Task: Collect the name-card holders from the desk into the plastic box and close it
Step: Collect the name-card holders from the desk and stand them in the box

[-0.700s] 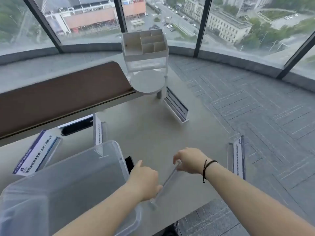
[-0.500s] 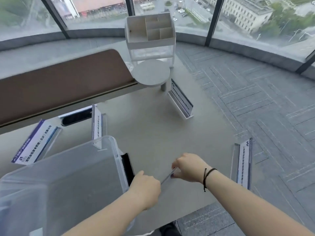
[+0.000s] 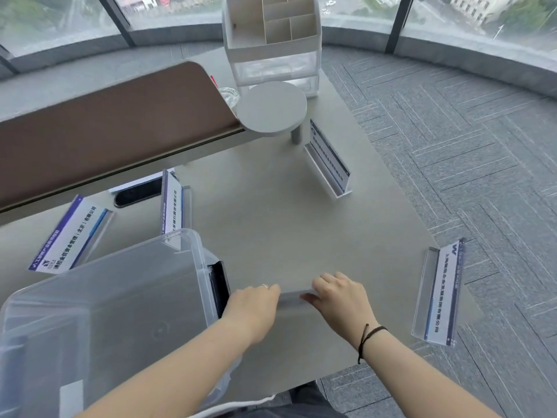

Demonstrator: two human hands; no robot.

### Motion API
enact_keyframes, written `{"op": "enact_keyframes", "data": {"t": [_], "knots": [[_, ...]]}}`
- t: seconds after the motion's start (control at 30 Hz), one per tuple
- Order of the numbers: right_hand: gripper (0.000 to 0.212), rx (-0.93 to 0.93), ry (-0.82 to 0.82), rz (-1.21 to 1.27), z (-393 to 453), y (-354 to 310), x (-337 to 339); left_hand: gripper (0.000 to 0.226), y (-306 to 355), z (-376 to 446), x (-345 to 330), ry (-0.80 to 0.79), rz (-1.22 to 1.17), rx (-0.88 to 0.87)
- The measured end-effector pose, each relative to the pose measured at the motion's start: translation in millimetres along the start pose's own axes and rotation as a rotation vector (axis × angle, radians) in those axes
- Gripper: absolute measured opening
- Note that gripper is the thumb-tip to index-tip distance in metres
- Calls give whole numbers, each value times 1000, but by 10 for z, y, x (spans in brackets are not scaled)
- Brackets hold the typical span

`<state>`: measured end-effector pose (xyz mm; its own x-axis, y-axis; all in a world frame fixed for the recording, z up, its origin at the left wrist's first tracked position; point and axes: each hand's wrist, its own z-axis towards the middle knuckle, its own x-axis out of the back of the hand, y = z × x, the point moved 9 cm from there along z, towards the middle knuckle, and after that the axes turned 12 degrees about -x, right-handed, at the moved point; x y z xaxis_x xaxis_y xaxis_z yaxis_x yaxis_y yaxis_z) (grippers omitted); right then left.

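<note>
A clear name-card holder [image 3: 291,298] lies level just above the desk, gripped at its ends by my left hand [image 3: 253,306] and my right hand [image 3: 337,297]. The translucent plastic box [image 3: 180,241] stands at the lower left, its black latch [image 3: 219,285] close to my left hand. More holders with printed cards sit on the grey desk [image 3: 286,230]: one at the left [image 3: 69,233], one just behind the box [image 3: 174,203], one farther back [image 3: 328,158], and one at the right edge [image 3: 437,294].
A white drawer organiser [image 3: 271,40] and a round white stand [image 3: 272,108] occupy the desk's far end. A brown raised panel [image 3: 105,122] runs along the left. A black slot [image 3: 138,193] is set into the desk. Grey carpet lies beyond the right edge.
The clear holder was held slanted between my hands; it is now level and lower, close to the desk. My left hand has turned toward the box side.
</note>
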<state>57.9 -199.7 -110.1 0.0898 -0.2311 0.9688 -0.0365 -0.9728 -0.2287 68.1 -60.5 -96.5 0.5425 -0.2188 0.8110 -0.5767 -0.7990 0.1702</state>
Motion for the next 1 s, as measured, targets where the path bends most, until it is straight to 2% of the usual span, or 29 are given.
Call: {"op": "enact_keyframes", "data": {"t": [0.33, 0.47, 0.6, 0.73, 0.87, 1.0], "knots": [[47, -52, -17, -12, 7, 16, 30, 30, -92, 109, -17, 34, -57, 14], [52, -90, -34, -23, 4, 33, 88, 21, -89, 94, 18, 14, -106, 23], [61, -101, -27, -92, -74, 79, 308, 14, 89, 64, 178, 34, -76, -57], [40, -105, -147, -234, -131, 35, 677, 14, 316, -35, 493, 93, 35, -172], [31, -44, -254, -162, -104, -307, 1071, 19, 404, -217, 898, 201, 74, -263], [25, 61, -169, -101, -26, -787, 1544, 13, 183, -616, 1335, 300, 89, -285]]}}
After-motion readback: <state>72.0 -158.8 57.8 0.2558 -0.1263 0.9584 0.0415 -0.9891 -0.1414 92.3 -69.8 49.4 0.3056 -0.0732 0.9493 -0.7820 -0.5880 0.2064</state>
